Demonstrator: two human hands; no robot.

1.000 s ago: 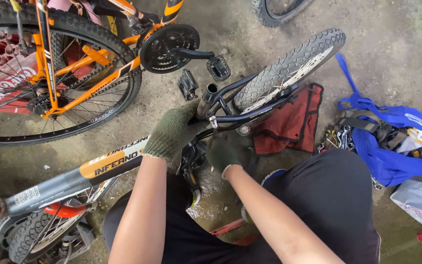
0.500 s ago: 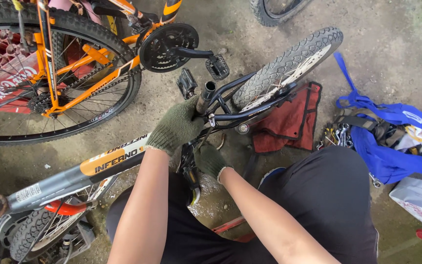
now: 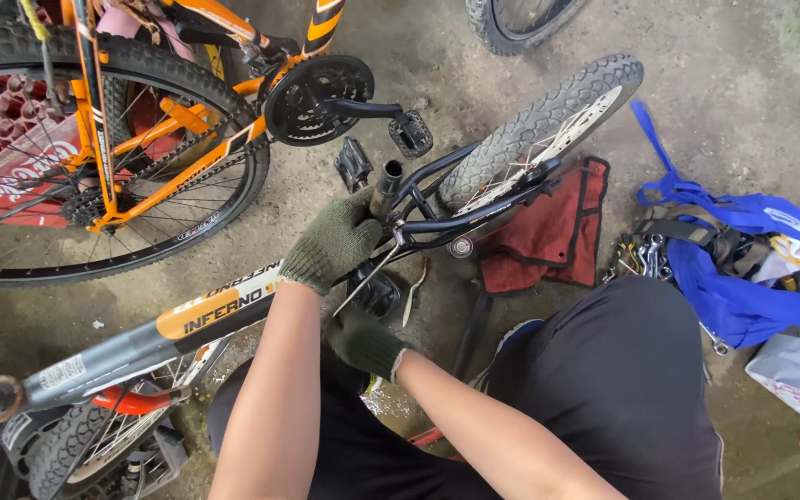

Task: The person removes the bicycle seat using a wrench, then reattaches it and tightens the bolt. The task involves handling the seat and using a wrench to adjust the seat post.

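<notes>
Head view: left hand (image 3: 333, 243) gripping bike frame (image 3: 224, 310), tools (image 3: 643, 256) in blue bag (image 3: 743, 296), right hand (image 3: 363, 344) unclear

There is just one view. The camera sits on the person's head and looks almost straight down. It is close: both arms reach out from the bottom edge, and the left hand (image 3: 333, 243) and right hand (image 3: 363, 343) are near the middle. The grey bike (image 3: 224, 310) lies right below. The orange bike (image 3: 168, 139) fills the top left, and the blue bag (image 3: 752, 278) is at the right edge.
</notes>
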